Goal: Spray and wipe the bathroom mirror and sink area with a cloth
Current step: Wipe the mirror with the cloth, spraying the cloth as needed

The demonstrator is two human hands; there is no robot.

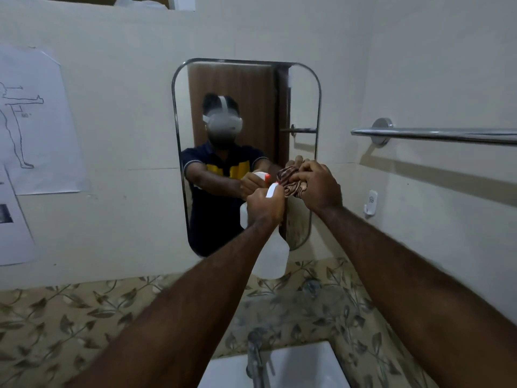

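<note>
A rounded, metal-framed mirror hangs on the cream wall straight ahead. My left hand grips the neck of a white spray bottle with an orange-tipped nozzle, held up in front of the mirror's lower right part. My right hand clutches a bunched brown patterned cloth against the glass near the mirror's right edge, just beside the nozzle. Both forearms stretch forward. A white sink with a chrome tap lies below at the bottom edge.
A chrome towel rail juts from the wall at right, with a small white hook under it. Paper sheets are taped to the wall at left. Leaf-patterned tiles run behind the sink.
</note>
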